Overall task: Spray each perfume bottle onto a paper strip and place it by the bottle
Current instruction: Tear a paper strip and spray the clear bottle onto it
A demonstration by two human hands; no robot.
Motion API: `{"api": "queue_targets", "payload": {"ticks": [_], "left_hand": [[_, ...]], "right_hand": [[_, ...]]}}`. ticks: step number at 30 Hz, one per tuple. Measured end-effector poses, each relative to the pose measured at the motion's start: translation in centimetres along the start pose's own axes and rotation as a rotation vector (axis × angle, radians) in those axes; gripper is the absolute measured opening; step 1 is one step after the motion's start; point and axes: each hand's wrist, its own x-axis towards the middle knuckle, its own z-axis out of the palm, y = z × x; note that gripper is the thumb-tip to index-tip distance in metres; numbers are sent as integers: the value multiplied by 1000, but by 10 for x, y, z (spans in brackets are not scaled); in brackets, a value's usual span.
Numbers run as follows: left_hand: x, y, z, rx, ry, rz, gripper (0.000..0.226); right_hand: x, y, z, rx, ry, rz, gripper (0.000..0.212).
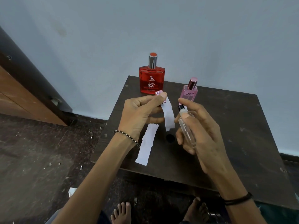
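I see my right hand [196,126] wrapped around a clear glass spray bottle [186,130], index finger resting on its nozzle, just in front of the pink DGZ bottle [189,92]. My left hand [142,113] pinches a white paper strip [169,117] and a pink cap [159,93], just in front of the red ZX bottle [151,78]. A second strip [148,143] lies flat on the dark table [234,135], nearer me than the red bottle.
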Motion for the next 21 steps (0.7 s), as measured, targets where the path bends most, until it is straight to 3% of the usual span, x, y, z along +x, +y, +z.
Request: {"api": "queue_targets", "payload": {"ticks": [5,7,11,21], "left_hand": [[-2,1,2,-14,-24,-15,18],[-3,1,2,-26,-46,-12,13],[-6,1,2,-45,-94,-6,10],[-6,1,1,-24,-96,-39,12]], "right_hand": [[-3,9,4,-594,157,-193,34],[-4,9,11,-714,177,-284,36],[-5,10,21,-808,159,-364,41],[-3,17,26,-875,144,-353,39]]}}
